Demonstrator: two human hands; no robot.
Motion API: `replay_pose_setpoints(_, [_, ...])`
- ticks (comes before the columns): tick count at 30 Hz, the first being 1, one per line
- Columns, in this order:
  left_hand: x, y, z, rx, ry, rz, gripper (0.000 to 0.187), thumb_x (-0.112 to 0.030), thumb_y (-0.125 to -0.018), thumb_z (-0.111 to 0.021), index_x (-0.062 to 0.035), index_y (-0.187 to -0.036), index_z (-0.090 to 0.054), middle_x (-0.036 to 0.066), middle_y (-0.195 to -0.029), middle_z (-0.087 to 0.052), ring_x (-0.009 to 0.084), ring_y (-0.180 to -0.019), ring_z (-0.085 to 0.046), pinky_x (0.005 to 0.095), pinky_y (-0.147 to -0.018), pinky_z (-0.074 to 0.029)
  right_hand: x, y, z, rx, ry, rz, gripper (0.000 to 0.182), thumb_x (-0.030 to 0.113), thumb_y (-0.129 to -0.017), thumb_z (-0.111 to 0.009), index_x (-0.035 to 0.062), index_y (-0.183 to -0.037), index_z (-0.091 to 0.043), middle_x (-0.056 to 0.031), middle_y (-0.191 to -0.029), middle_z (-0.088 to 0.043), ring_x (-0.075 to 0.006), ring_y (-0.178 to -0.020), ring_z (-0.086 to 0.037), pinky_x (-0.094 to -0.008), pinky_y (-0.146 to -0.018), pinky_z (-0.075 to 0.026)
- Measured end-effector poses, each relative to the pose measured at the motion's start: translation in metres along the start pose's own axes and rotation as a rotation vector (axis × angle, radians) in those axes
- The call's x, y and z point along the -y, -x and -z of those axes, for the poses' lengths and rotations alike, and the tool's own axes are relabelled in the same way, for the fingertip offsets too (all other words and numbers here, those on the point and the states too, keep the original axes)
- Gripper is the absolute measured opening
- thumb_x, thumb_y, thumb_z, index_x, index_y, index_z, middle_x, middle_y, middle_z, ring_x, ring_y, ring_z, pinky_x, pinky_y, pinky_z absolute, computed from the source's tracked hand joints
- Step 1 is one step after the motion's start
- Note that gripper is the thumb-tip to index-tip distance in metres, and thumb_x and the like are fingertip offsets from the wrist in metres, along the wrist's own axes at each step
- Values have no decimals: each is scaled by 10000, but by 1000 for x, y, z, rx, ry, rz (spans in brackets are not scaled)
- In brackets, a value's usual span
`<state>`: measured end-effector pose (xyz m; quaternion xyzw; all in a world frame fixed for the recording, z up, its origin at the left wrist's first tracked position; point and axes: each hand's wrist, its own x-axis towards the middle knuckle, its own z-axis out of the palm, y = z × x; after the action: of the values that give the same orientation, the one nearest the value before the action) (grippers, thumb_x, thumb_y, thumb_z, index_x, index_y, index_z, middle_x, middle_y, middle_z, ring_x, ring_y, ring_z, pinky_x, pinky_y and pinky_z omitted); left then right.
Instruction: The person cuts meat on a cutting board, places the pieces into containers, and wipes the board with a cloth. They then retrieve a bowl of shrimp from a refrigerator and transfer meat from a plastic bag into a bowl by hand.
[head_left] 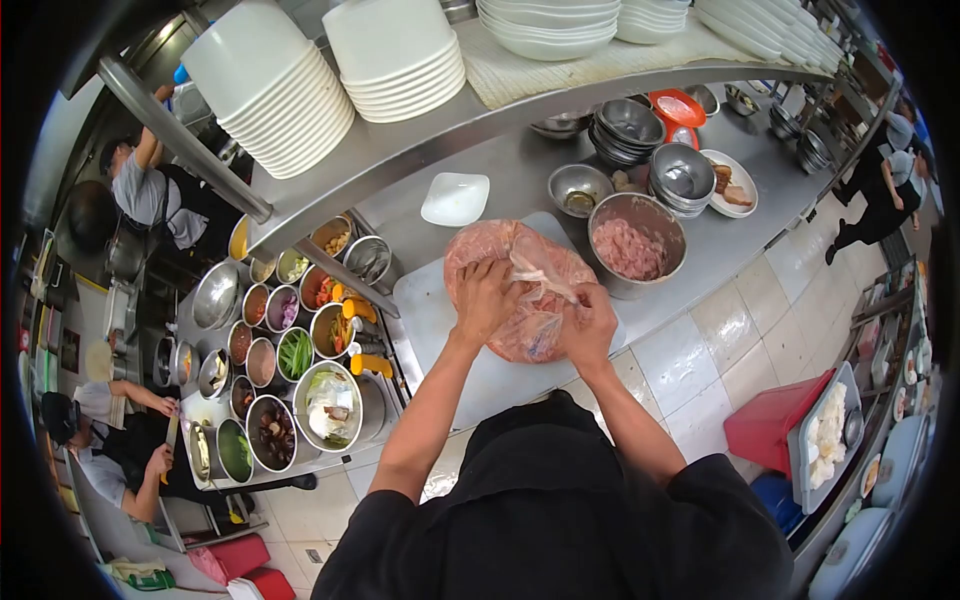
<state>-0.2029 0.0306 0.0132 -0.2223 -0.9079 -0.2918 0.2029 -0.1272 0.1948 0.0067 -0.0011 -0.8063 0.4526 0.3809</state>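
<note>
A large clear plastic bag of pink raw meat lies on a white cutting board in front of me. My left hand rests on the bag's left side, its fingers spread over the plastic. On the other side, my right hand pinches a fold of the film near the gathered, whitish top of the bag. Just right of the bag stands a metal bowl of raw meat pieces. Behind the bag sits a white square dish.
Steel containers of cut vegetables fill the left side. Stacked white bowls stand on an overhead shelf. Metal bowls and a white plate are at the back right. Co-workers stand left and far right.
</note>
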Motion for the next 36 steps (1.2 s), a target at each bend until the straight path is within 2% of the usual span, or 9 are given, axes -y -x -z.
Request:
replay_pose_setpoints(2, [5,-1,1,32,-20,-36,236,-119,-737,-693,-30,-956,-687,154,-963,-660,316,-882,-630,380,-839,-460,1,-2,7,-93,-93,-179,135,-1,-782,-634,1,-901,-570,-87,-753,-566,-193,-649,-569,-284,-644,-469])
replay_pose_setpoints(4, [13,-4,2,-113,428,158,230,-20,-714,-588,-13,-922,-685,160,-888,-659,341,-799,-621,393,-769,-482,2,-9,12,-113,-110,-296,123,6,-795,-633,7,-903,-574,-66,-740,-573,-163,-647,-556,-273,-642,-459])
replay_pose_setpoints(7, [22,-12,3,-221,495,155,241,32,-744,-533,8,-927,-688,141,-862,-672,302,-761,-633,363,-698,-500,-13,-17,15,-120,-182,-517,108,18,-813,-621,5,-912,-581,-44,-725,-586,-135,-643,-544,-272,-630,-451])
replay_pose_setpoints(13, [36,-31,43,-12,1209,737,169,13,-836,-560,24,-950,-684,38,-806,-656,106,-662,-562,248,-592,-434,-58,-18,40,-122,-424,-750,88,0,-827,-627,50,-883,-581,7,-722,-570,-84,-670,-547,-232,-604,-431])
replay_pose_setpoints(16, [46,-35,61,74,1194,736,122,-23,-839,-594,8,-920,-681,31,-797,-648,65,-587,-490,216,-556,-383,-54,-17,55,13,-502,-1060,184,-9,-814,-645,34,-980,-580,-26,-834,-602,-94,-691,-559,-235,-625,-445])
replay_pose_setpoints(24, [-7,-61,110,152,1289,862,153,-125,-893,-590,16,-904,-647,-44,-507,-363,73,-422,-324,250,-447,-290,-4,-33,47,-216,311,-29,380,14,-801,-673,-29,-1150,-527,-172,-1027,-588,-330,-884,-582,-385,-807,-466])
replay_pose_setpoints(30, [-30,-66,134,237,1263,807,213,-167,-912,-531,12,-839,-620,-50,-486,-308,68,-381,-255,249,-376,-200,33,-79,32,-311,6,124,271,19,-781,-687,-28,-1031,-592,-163,-984,-590,-328,-884,-567,-417,-772,-468])
replay_pose_setpoints(32, [-35,-65,142,313,1153,811,172,-133,-874,-533,8,-831,-622,-60,-491,-292,60,-386,-244,241,-377,-186,50,-79,23,-246,-16,185,222,31,-777,-681,-15,-981,-605,-153,-952,-599,-333,-878,-569,-420,-775,-472])
replay_pose_setpoints(36, [-43,-61,156,160,947,843,162,-99,-836,-535,23,-835,-641,-66,-487,-296,54,-384,-240,239,-379,-188,35,-45,-16,334,-134,222,224,13,-751,-647,14,-973,-630,-154,-1004,-629,-346,-938,-599,-415,-806,-485])
